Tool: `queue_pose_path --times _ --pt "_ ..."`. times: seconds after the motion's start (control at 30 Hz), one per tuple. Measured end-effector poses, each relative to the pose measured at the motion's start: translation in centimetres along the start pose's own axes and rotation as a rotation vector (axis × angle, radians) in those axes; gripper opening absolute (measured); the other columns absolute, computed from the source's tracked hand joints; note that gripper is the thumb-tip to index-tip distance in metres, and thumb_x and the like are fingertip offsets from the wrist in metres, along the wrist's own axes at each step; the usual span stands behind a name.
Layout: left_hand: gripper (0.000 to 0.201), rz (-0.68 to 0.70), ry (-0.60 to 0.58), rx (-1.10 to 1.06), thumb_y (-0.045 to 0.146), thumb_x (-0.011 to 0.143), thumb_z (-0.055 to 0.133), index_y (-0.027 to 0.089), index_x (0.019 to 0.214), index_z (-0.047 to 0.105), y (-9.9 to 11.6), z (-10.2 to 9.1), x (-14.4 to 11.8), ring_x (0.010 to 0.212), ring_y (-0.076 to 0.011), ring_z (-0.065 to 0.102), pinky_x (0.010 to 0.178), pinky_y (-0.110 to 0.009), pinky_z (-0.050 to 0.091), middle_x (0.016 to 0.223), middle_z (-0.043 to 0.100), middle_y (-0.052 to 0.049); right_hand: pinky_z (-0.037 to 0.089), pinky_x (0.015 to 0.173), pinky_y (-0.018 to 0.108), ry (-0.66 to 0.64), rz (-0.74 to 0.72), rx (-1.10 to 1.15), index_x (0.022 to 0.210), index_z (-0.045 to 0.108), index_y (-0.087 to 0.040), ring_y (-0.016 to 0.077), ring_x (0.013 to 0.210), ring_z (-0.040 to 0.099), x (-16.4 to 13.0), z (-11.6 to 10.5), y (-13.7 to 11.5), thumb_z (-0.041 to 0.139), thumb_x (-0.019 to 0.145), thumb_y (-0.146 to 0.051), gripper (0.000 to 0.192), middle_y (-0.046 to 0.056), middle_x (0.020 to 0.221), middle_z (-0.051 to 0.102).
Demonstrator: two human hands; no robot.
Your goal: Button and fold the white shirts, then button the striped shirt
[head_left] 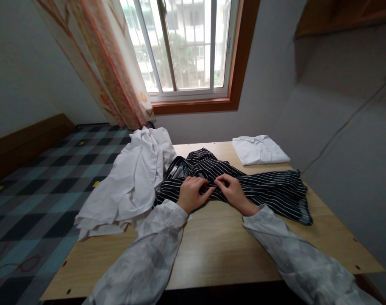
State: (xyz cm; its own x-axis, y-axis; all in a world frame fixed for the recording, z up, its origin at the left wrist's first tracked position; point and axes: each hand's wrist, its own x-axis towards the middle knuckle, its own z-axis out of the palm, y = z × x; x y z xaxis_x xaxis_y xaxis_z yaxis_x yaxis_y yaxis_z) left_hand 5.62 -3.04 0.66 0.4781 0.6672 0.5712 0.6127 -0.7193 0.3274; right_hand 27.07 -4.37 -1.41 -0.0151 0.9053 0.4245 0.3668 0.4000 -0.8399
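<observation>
Head camera looks forward and down over the wooden table (212,250), close

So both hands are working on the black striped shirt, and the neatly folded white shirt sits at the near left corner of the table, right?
Not quite. Both hands, left hand and right hand, do pinch the black striped shirt, but the folded white shirt lies at the table's far right, as the head view shows.
</observation>
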Motion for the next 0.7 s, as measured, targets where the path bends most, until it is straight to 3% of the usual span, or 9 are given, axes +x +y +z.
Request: queue_pose_path --times 0.1,0.3,0.7 --pt "0.026 -0.002 -0.043 -0.009 0.049 0.101 0.074 0.023 0.099 0.078 -0.22 0.45 0.05 0.087 -0.0254 0.073 0.087 -0.044 0.051 0.093 0.081 -0.007 0.054 0.079 0.037 -0.06 0.02 0.086 0.092 0.077 -0.023 0.0252 0.089 0.07 -0.07 0.39 -0.08 0.068 0.101 -0.043 0.024 0.006 0.093 0.079" --pt "0.013 -0.026 -0.062 -0.079 0.033 0.101 0.072 0.024 0.095 0.079 -0.48 0.73 -0.03 0.087 -0.0237 0.076 0.087 -0.042 0.051 0.093 0.082 -0.005 0.055 0.085 0.039 -0.085 0.024 0.113 0.095 0.079 -0.022 0.0258 0.092 0.071 -0.22 0.63 0.06 0.07 0.1 -0.041 0.022 0.007 0.096 0.079" --pt "0.016 -0.092 -0.108 -0.198 0.023 0.097 0.068 0.023 0.083 0.076 -0.71 0.57 0.21 0.076 -0.0193 0.071 0.083 -0.037 0.047 0.08 0.08 -0.001 0.053 0.078 0.038 -0.066 -0.054 -0.012 0.091 0.074 -0.024 0.0242 0.083 0.069 -0.43 0.58 -0.71 0.067 0.101 -0.033 0.015 0.005 0.089 0.077"
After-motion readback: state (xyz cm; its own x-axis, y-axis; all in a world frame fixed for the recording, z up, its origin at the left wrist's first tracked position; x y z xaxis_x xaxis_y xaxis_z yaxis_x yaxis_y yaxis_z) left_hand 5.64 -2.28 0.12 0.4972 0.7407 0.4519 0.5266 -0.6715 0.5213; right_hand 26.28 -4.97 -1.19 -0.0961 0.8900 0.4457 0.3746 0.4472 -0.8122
